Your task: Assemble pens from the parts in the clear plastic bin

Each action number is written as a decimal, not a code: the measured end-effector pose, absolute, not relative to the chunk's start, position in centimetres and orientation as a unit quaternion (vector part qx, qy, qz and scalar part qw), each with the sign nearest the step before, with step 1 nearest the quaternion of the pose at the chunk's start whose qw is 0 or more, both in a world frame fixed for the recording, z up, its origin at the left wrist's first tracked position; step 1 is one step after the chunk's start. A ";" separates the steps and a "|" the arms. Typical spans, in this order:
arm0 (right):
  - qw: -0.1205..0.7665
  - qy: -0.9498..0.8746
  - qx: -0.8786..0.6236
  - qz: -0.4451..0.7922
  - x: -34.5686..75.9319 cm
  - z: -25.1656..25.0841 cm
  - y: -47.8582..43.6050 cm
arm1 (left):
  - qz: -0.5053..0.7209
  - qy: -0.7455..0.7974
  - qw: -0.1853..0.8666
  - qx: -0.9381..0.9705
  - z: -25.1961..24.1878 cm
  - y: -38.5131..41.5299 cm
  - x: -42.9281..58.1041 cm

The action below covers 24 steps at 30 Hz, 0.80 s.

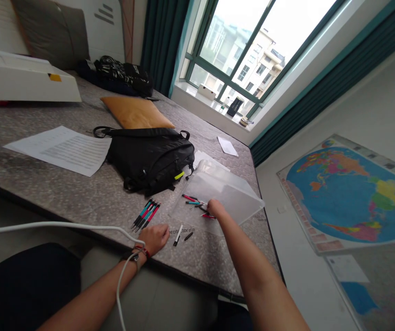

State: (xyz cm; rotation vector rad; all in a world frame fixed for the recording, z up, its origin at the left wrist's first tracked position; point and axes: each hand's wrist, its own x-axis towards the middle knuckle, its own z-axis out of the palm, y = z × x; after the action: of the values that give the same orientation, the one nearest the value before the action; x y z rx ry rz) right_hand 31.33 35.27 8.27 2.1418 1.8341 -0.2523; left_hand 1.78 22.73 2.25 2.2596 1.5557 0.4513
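Note:
My right hand (214,208) reaches into a clear plastic box (230,186) lying on the table, among loose pens (192,200) in red, teal and black. Its fingers are bent down and closed; what they hold, if anything, is hidden. Near the table's front edge rests my left hand (157,238), fingers curled in and nothing visible in them. Just beyond it lies a row of several pens (145,214), side by side, red, teal and black. Between my hands are a white-and-black pen (178,235) and a short black piece (188,236).
Behind the pens sits a black backpack (152,156). A printed sheet (69,149), a brown envelope (137,112) and a white box (25,76) lie farther left and back. A white cable (62,225) crosses over my left wrist. The wall with a map (352,188) stands at right.

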 end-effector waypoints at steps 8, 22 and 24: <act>0.193 0.668 0.714 -0.082 31.9 8.9 34.6 | 0.163 0.552 0.179 0.798 2.5 22.7 1.7; 0.186 0.695 0.689 -0.087 32.7 8.8 33.9 | 0.163 0.555 0.193 0.793 2.5 22.7 1.8; 0.171 0.697 0.691 -0.085 32.6 8.8 33.7 | 0.161 0.553 0.190 0.795 2.5 22.6 1.8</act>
State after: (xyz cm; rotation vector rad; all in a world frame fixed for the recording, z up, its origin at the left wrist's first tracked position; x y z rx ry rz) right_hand 32.55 33.70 8.79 1.9632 1.9779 -0.2410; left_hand 1.77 22.64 2.48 2.2333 1.5548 0.4526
